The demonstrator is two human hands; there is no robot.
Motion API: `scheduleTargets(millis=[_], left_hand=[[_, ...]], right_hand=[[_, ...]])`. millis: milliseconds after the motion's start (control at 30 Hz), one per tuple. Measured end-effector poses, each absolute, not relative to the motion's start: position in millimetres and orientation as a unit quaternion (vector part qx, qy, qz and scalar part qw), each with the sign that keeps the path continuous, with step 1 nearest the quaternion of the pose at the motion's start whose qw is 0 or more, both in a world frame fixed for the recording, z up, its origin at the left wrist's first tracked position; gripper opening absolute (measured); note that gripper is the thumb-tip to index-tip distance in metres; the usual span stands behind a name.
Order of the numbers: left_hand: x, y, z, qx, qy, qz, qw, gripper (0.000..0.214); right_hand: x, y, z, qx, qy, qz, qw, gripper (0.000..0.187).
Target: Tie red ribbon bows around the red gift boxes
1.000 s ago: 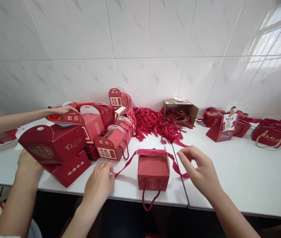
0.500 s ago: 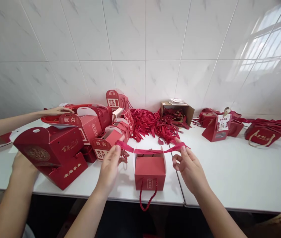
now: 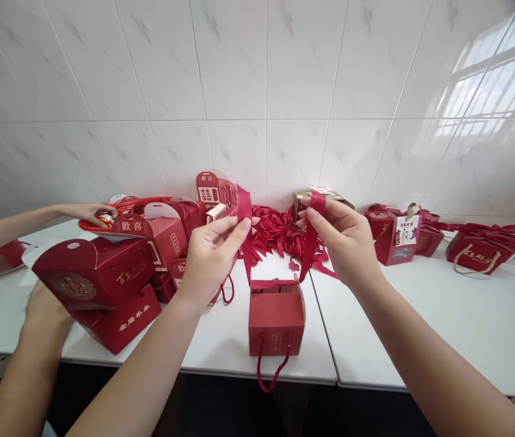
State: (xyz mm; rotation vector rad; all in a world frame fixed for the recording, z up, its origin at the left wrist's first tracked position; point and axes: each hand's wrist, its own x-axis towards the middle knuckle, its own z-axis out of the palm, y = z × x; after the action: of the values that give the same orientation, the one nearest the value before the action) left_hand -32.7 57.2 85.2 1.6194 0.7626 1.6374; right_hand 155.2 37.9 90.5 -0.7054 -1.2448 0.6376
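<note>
A small red gift box (image 3: 276, 321) with a rope handle stands at the near edge of the white table (image 3: 443, 328). A red ribbon (image 3: 244, 233) runs through its top, and both ends are lifted above it. My left hand (image 3: 212, 255) pinches the left end, fingers closed. My right hand (image 3: 346, 240) grips the right end of the ribbon (image 3: 312, 243), fingers closed around it. Both hands hover above and behind the box.
A co-worker's hand (image 3: 45, 306) holds a large red box (image 3: 96, 273) at left; their other hand (image 3: 87, 211) reaches to a red tray. Several red boxes (image 3: 166, 230) and a ribbon heap (image 3: 279, 233) lie behind. A cardboard box (image 3: 305, 197) and red bags (image 3: 484, 249) stand at right.
My hands took the ribbon ends from the table, pulled them taut across the box top, then raised them upright above the box. The co-worker's box shifted slightly.
</note>
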Motion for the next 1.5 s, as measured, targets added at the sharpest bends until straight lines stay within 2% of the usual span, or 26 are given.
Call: scheduleTargets(millis=[167,400,467,567,667,833,1000,1167,1300,1500], left_hand=[[-26.8,61.1,91.5,0.605,0.287,0.663,0.336,0.023],[-28.7,58.9,98.5,0.608,0.236,0.644,0.4,0.019],[-28.2,54.2,100.6,0.622,0.231,0.621,0.416,0.025],[-27.7,46.6,102.7,0.665,0.27,0.559,0.415,0.043],[-28.8,43.0,102.3,0.7,0.316,0.497,0.403,0.05],[-31.4,44.3,100.7,0.715,0.33,0.468,0.4,0.049],[-34.8,45.7,100.6,0.69,0.315,0.448,0.473,0.038],[-37.7,46.3,97.0,0.671,0.276,0.441,0.528,0.042],[-34.4,44.8,95.3,0.661,0.279,0.459,0.523,0.046],[-30.7,44.4,93.8,0.694,0.326,0.468,0.44,0.051]], right_hand=[[147.8,44.3,104.9,-0.268,-0.556,0.356,0.702,0.02],[143.6,45.0,108.2,-0.268,-0.516,0.426,0.693,0.02],[141.6,43.6,107.9,-0.302,-0.539,0.426,0.66,0.019],[139.4,37.5,106.6,-0.329,-0.62,0.43,0.567,0.019],[139.1,29.5,103.1,-0.313,-0.682,0.419,0.511,0.027],[142.1,26.0,95.7,-0.305,-0.725,0.334,0.519,0.024],[147.7,29.5,92.5,-0.317,-0.74,0.294,0.515,0.024],[147.1,34.3,89.1,-0.381,-0.628,0.338,0.589,0.035],[141.6,34.4,81.4,-0.388,-0.657,0.366,0.532,0.045],[133.2,27.1,77.2,-0.269,-0.626,0.456,0.572,0.031]])
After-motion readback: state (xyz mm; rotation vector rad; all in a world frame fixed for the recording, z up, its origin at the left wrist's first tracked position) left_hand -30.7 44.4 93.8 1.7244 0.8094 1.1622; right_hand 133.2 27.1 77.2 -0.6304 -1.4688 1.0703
